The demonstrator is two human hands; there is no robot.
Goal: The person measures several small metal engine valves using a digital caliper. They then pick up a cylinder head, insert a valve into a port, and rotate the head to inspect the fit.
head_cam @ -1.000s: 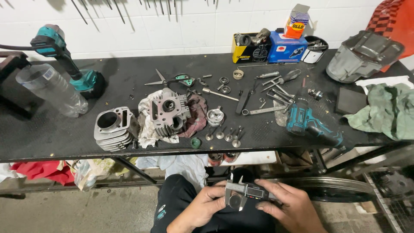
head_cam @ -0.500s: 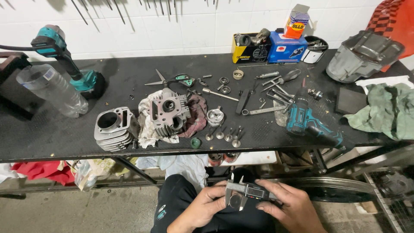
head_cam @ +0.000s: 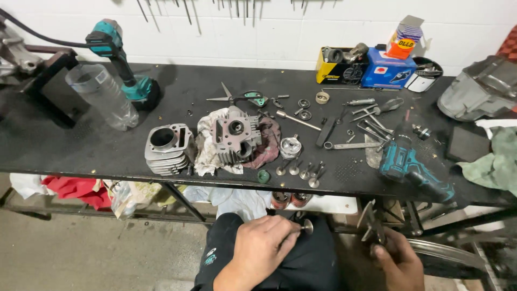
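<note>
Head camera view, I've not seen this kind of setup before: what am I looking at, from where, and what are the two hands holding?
There is no machine here: a person works with two bare hands, and the one picture comes from a camera on their head, looking down past their dark-clothed knees at a black workbench.

The left hand pinches a small metal engine valve by its stem. The right hand keeps its grip on a slim metal caliper, held apart from the valve.

On the bench lie a finned grey metal cylinder, a grey cylinder head resting on rags, a row of loose valves, wrenches and small parts, a teal cordless drill lying down, another teal power tool standing, a clear plastic bottle and coloured boxes by the wall.
</note>
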